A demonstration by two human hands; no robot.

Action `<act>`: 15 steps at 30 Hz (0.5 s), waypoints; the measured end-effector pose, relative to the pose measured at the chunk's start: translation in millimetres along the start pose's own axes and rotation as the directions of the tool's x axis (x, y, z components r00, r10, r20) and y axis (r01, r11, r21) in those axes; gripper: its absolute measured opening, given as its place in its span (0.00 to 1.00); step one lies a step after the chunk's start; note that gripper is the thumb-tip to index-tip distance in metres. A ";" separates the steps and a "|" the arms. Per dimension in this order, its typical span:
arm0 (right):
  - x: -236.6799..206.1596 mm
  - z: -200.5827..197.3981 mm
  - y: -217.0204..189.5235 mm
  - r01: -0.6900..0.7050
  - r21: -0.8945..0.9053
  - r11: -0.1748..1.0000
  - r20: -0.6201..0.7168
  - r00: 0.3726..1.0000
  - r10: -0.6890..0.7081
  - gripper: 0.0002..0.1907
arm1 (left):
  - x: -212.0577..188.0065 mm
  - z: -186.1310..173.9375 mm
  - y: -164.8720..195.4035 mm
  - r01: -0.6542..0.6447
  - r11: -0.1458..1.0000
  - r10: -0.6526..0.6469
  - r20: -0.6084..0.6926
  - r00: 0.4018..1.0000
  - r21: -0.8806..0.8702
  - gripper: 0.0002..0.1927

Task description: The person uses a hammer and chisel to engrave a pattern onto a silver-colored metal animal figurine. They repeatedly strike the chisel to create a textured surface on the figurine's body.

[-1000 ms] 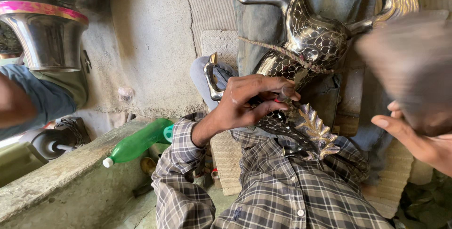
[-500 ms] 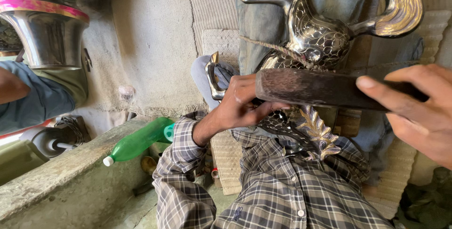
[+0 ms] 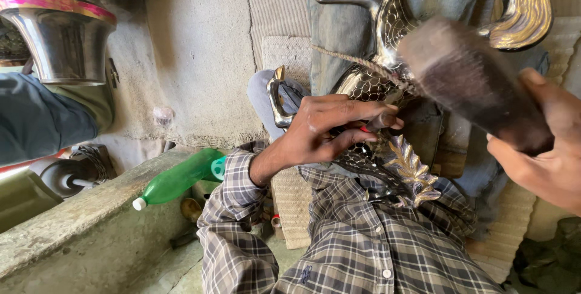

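Silvery embossed metal, a bird-shaped figure [image 3: 387, 70], lies across the person's lap directly under the left hand [image 3: 330, 127]. That hand is curled, its fingers pinching a thin tool with a red mark [image 3: 370, 127] against the scaled surface. To its right, the right hand [image 3: 548, 149] is wrapped tight around a blurred dark wooden mallet [image 3: 469, 79], raised above the figure. Far left of the left hand lie a green plastic bottle [image 3: 178, 179] and a steel pot [image 3: 60, 43].
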State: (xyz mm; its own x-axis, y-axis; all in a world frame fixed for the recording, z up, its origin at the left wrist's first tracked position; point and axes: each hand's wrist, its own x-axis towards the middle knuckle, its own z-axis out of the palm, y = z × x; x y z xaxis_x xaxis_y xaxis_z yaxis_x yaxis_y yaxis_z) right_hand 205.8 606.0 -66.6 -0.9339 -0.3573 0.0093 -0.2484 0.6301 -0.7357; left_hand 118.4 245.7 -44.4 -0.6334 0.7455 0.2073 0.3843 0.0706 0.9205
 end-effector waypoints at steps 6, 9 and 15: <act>11.8 -3.5 -19.5 0.078 -0.093 0.993 -0.077 0.993 -0.085 0.47 | -1.4 -0.3 -3.3 0.031 0.999 -0.031 0.013 0.999 0.013 0.29; 13.7 -3.9 -20.5 0.098 -0.199 0.975 0.034 0.995 -0.093 0.45 | -2.5 0.3 -6.2 0.031 0.999 -0.032 0.019 0.999 0.031 0.29; 9.9 1.7 -9.5 0.107 -0.252 0.962 0.037 0.994 -0.101 0.48 | -2.7 6.2 -14.7 -0.018 0.998 0.018 0.009 1.000 0.052 0.29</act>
State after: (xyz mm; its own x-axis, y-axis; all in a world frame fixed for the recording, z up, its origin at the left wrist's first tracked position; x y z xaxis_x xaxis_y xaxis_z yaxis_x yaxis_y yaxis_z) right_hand 199.4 595.3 -60.7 -0.8940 -0.4442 0.0581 -0.4034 0.7419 -0.5356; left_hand 118.6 246.7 -60.6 -0.6207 0.7523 0.2206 0.4301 0.0914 0.8982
